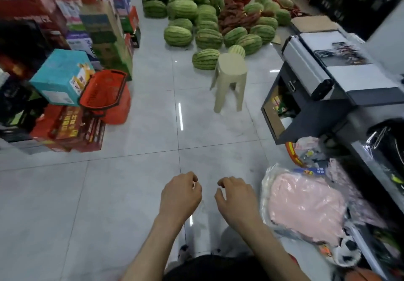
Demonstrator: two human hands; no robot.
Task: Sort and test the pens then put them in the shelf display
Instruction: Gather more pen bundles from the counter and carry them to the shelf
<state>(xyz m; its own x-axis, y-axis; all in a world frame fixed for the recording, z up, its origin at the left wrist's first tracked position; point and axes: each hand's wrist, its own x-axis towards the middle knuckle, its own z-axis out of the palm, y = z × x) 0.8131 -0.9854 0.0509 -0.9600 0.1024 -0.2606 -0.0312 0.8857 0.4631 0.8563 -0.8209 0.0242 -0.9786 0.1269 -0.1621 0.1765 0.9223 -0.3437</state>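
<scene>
No pens and no shelf display show in this view. My left hand (180, 193) and my right hand (235, 195) hang side by side over the grey tiled floor, low in the middle of the frame. The fingers of both hands are curled loosely downward. A small pale speck shows at the left hand's fingertips, too small to tell whether it is an object. The right hand holds nothing.
A beige plastic stool (230, 79) stands ahead. Behind it lies a pile of watermelons (205, 18). Stacked cartons (65, 79) and a red basket (102, 91) line the left. A checkout counter (341, 84) and bagged pink goods (306, 206) fill the right.
</scene>
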